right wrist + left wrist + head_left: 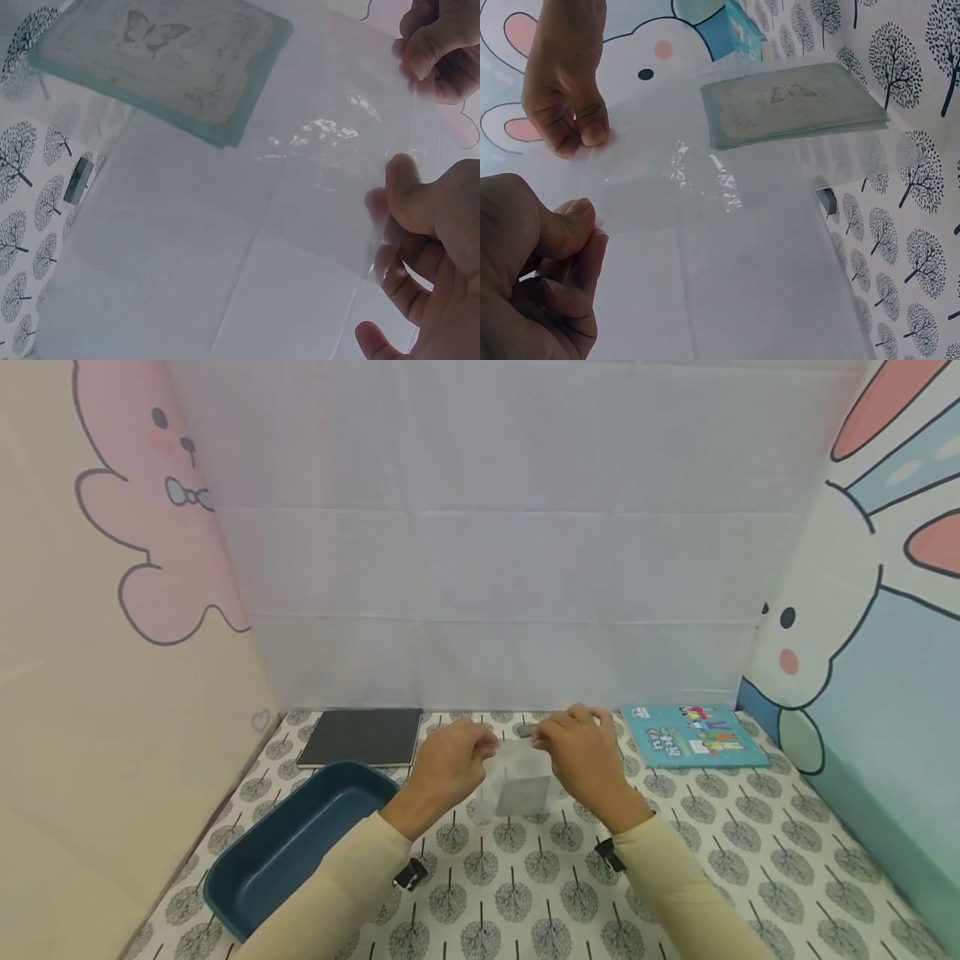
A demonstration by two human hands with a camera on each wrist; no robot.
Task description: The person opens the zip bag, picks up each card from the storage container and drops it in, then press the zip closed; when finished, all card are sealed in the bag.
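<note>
Above the middle of the table: a clear plastic bag [517, 785] is held up between two hands, hanging just off the tree-print tablecloth [750, 852].
Bag contents: a flat pale card or pad with a teal edge and a faint butterfly drawing [161, 64] lies inside, toward the bag's lower end (seen through the film in both wrist views).
Bag detail: a small grey slider tab [78, 182] sits at one edge of the bag.
Left hand: the left hand [448, 764] pinches the bag's top edge, thumb pressed against curled fingers [562, 225] with the film caught between them.
Right hand: the right hand [581, 752] pinches the same edge just beside it, thumb and forefinger closed on the plastic [409, 199].
Sleeves: both arms wear cream long sleeves [667, 877], each with a dark strap at the wrist.
Near left: a dark blue rectangular tray [225, 881] stands on the cloth, left of the left forearm.
Far left: a dark grey flat notebook [363, 737] lies behind the tray.
Far right: a teal picture book [693, 735] lies flat near the back corner.
Surround: a white cloth backdrop [495, 552] at the rear, cartoon rabbit panels [862, 610] at the sides.
</note>
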